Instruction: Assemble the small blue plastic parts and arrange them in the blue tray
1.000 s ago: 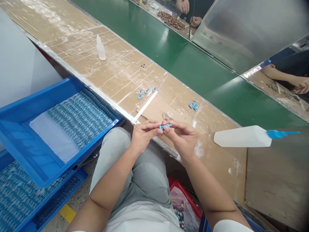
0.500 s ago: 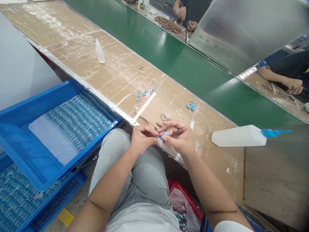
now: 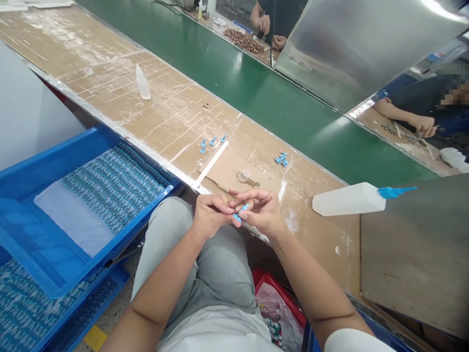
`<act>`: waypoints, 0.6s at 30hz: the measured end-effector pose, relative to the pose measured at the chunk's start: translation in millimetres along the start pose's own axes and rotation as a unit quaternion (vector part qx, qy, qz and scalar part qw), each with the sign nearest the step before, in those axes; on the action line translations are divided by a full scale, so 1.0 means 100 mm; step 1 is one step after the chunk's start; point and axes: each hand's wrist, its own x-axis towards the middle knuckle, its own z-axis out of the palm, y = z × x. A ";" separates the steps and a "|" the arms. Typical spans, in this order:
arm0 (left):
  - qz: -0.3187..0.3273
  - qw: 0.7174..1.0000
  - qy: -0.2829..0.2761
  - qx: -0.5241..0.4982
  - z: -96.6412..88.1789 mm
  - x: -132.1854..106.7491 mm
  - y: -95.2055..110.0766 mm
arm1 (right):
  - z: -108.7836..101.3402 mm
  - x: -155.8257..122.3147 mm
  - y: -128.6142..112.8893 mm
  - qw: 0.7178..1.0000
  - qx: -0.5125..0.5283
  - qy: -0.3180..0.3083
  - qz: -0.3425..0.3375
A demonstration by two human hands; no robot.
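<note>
Just below the middle of the frame, over the near edge of the cardboard-covered workbench (image 3: 110,73), the left hand (image 3: 209,216) and the right hand (image 3: 263,213) meet fingertip to fingertip. Both are curled narrow and pinch a small blue plastic part (image 3: 240,211) between them, above the person's lap. Beyond the hands a small clear cap (image 3: 244,175) lies on the bench. Farther up sit three loose blue parts (image 3: 212,143) in a row and, to their right, a little cluster of blue parts (image 3: 281,159). A white squeeze bottle with a blue nozzle (image 3: 346,199) lies on its side at centre right, well apart from the hands. A smaller translucent bottle (image 3: 142,83) stands at upper left. Left of the lap, a blue crate (image 3: 54,161) holds rows of blue parts. A green conveyor belt (image 3: 274,98) runs diagonally behind the bench, and across it a co-worker's hands (image 3: 264,24) work beside a pile of brown pieces (image 3: 245,43).
</note>
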 end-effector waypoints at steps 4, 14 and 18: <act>-0.008 0.999 -0.032 0.020 -0.03 0.01 0.02 | 0.03 -0.06 -0.01 0.999 0.011 0.048 0.022; 0.048 0.994 -0.055 0.077 -0.07 0.01 0.10 | 0.07 -0.08 0.01 0.999 0.010 0.038 -0.025; 0.082 0.992 -0.067 0.074 -0.09 -0.02 0.13 | 0.10 -0.07 -0.02 0.999 0.006 0.015 -0.045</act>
